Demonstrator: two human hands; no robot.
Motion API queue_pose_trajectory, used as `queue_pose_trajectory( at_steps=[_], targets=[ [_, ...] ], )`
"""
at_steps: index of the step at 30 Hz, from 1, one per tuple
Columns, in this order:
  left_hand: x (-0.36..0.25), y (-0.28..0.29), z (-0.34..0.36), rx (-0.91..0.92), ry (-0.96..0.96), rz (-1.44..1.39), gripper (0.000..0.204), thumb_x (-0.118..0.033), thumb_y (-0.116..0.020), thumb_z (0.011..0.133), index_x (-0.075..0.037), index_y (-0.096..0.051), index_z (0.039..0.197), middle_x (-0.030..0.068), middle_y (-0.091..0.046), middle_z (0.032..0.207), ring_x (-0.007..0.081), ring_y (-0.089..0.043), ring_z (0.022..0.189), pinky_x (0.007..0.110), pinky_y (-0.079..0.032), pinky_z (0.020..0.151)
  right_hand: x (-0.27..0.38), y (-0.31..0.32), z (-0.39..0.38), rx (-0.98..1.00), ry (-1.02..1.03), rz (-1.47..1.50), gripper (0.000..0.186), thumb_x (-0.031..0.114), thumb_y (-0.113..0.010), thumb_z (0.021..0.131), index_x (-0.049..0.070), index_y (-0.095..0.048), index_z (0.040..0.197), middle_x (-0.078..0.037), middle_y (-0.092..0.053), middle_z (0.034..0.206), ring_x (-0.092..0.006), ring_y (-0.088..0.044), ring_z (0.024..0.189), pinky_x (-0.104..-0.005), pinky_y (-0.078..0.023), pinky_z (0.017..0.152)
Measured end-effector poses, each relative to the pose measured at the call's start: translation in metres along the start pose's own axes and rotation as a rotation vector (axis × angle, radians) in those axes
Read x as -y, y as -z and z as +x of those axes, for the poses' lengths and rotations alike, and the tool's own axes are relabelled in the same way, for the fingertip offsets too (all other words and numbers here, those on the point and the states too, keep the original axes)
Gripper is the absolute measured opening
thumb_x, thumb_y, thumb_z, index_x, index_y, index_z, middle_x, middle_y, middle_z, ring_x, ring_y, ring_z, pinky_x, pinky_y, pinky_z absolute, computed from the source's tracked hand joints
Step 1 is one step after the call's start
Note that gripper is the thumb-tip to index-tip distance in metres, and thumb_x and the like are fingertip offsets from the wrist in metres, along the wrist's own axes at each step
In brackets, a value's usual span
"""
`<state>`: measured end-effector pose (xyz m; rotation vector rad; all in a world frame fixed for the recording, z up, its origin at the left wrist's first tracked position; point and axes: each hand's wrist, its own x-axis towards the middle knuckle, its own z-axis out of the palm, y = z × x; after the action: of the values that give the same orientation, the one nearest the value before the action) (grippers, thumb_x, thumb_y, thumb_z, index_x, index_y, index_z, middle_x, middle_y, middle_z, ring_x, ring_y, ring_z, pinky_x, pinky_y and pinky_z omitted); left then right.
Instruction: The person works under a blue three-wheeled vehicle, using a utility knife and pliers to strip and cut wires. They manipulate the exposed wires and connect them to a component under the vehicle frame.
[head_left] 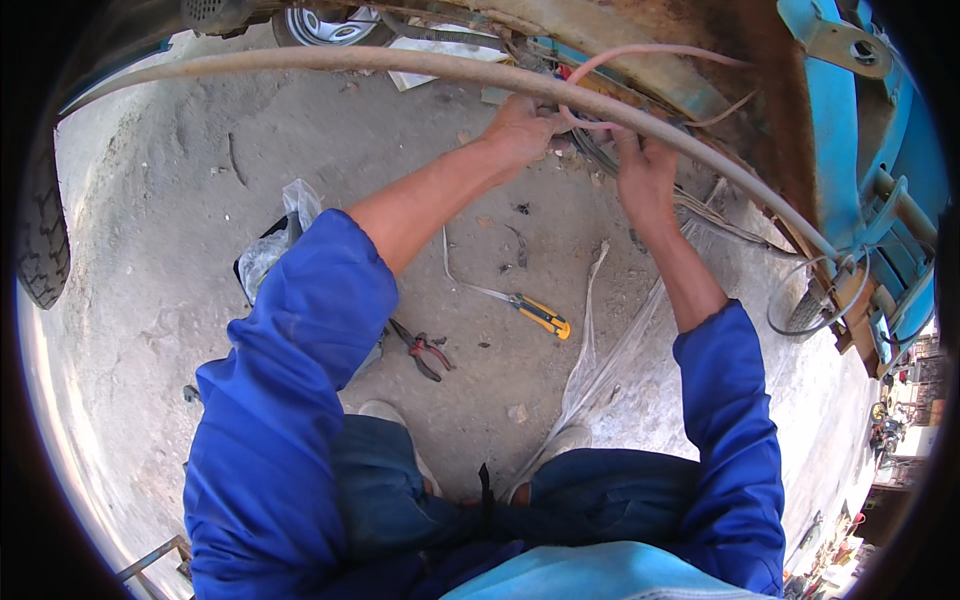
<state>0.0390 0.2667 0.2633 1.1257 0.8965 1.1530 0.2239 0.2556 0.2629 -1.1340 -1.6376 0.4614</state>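
My left hand (520, 135), fingers curled, works among dark wires (590, 150) beneath a long rusty pipe (400, 58); what it holds is partly hidden. My right hand (645, 175) has its fingers closed at a pink tube (650, 50) that loops down under the pipe, beside the cable bundle. On the ground below lie a yellow utility knife (540, 315) and red-handled pliers (425, 355), with a crumpled plastic bag (300, 205) to the left, partly behind my left arm.
Rusty, blue-painted vehicle bodywork (830, 130) overhangs the top and right. A tire (42, 225) stands at the left edge, and a wheel (325, 25) at the top. Clear plastic sheeting (640, 370) lies on the concrete at right, near my feet (385, 415).
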Motion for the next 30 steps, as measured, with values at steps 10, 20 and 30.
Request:
queue_pose_trajectory(
  at_steps=[10, 20, 30],
  targets=[
    [0.022, 0.016, 0.017, 0.085, -0.020, 0.157, 0.025, -0.025, -0.057, 0.104, -0.004, -0.063, 0.091, 0.0041, -0.065, 0.088, 0.0124, -0.061, 0.079, 0.026, -0.046, 0.063, 0.018, -0.002, 0.003, 0.056, -0.199, 0.169, 0.030, 0.027, -0.059, 0.105, 0.005, -0.066, 0.087, 0.000, -0.060, 0.064, -0.0081, -0.049, 0.059, -0.0271, -0.038, 0.054],
    [0.001, 0.013, 0.008, 0.095, 0.042, 0.166, 0.023, -0.013, -0.061, 0.097, 0.007, -0.067, 0.109, 0.0104, -0.070, 0.098, 0.0159, -0.066, 0.082, 0.030, -0.055, 0.071, 0.018, 0.007, 0.006, 0.122, -0.211, 0.207, 0.031, 0.032, -0.061, 0.104, 0.007, -0.067, 0.087, 0.001, -0.061, 0.065, -0.0076, -0.050, 0.059, -0.0271, -0.040, 0.055],
    [0.001, 0.009, 0.011, 0.078, 0.080, 0.114, 0.021, -0.016, -0.065, 0.099, 0.001, -0.069, 0.110, 0.0080, -0.071, 0.100, 0.0136, -0.064, 0.083, 0.028, -0.052, 0.071, 0.007, 0.016, 0.008, 0.177, -0.182, 0.111, 0.018, 0.005, -0.064, 0.099, 0.000, -0.064, 0.117, -0.007, -0.069, 0.093, -0.0132, -0.062, 0.075, -0.0270, -0.049, 0.064]
  ],
)
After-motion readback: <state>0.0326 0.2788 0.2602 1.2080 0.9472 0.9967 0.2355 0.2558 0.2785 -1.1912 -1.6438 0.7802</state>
